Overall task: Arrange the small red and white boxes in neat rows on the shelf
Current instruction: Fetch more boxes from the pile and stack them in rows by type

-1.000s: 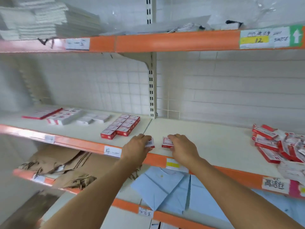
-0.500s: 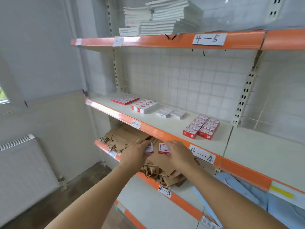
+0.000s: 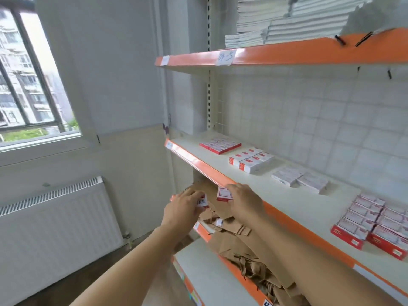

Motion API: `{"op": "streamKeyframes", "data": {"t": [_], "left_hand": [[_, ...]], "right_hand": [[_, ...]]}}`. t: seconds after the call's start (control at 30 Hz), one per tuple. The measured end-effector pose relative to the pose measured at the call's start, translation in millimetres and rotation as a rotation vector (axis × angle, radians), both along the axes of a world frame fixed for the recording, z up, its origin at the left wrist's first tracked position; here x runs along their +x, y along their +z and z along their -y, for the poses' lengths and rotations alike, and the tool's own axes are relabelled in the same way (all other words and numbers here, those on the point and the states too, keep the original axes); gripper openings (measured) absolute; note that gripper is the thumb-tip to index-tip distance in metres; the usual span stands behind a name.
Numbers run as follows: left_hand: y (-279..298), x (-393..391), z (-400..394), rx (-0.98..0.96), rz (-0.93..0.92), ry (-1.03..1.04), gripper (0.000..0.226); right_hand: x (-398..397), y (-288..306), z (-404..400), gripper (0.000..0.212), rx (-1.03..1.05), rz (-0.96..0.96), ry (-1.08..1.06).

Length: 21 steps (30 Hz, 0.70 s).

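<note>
Window (image 3: 28, 85): far left of the shelf, bright, buildings outside.
Radiator (image 3: 55, 217): under the window, white, against the wall, left of the shelf.
Floor (image 3: 72, 281): dark strip below the radiator, open between wall and shelf.
Left hand (image 3: 183, 208): in front of the shelf's left end, just below its orange edge, forearm reaching up from bottom centre; fingers curled round a box (image 3: 202, 201), barcode side showing.
Right hand (image 3: 242, 199): just right of the left hand, at the orange edge, knuckles up; fingertips pinching a second box (image 3: 223, 193), red-framed face towards the camera.
Held boxes: both off the shelf, in the air in front of its edge, near each other but apart.
Shelf (image 3: 276, 195): cream board, orange front edge running down to the right, tiled wall behind.
Rows on shelf: red pack (image 3: 219, 145) at the left end; white group (image 3: 250, 160) next; pale pair (image 3: 299, 180) past that; red-and-white block (image 3: 375, 224) at far right, near the front edge.
Open room: bare board along the front edge between the hands and the block.
Upper shelf (image 3: 287, 51): above, orange edge, paper label, white paper stacks (image 3: 287, 18) on top.
Lower shelf: below the hands, crumpled brown paper (image 3: 242, 250).
</note>
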<state>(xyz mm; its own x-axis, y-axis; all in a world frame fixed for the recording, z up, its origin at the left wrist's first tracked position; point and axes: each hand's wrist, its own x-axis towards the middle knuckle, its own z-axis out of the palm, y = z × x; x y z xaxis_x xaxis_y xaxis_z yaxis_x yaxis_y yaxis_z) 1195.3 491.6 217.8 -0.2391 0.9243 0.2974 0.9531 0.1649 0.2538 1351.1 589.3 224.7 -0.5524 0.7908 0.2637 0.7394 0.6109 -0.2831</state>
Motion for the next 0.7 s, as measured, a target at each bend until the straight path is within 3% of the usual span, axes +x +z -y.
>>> {"op": "streamKeyframes", "data": {"t": [0.4, 0.7], "left_hand": [[-8.5, -112.6, -75.7, -0.014, 0.03, 0.054, 0.042], [1.1, -209.5, -159.3, -0.01, -0.033, -0.144, 0.043]], "right_hand": [[-114.6, -2.7, -85.9, 0.046, -0.008, 0.001, 0.039], [-192.3, -4.5, -145.8, 0.045, -0.018, -0.043, -0.184]]}}
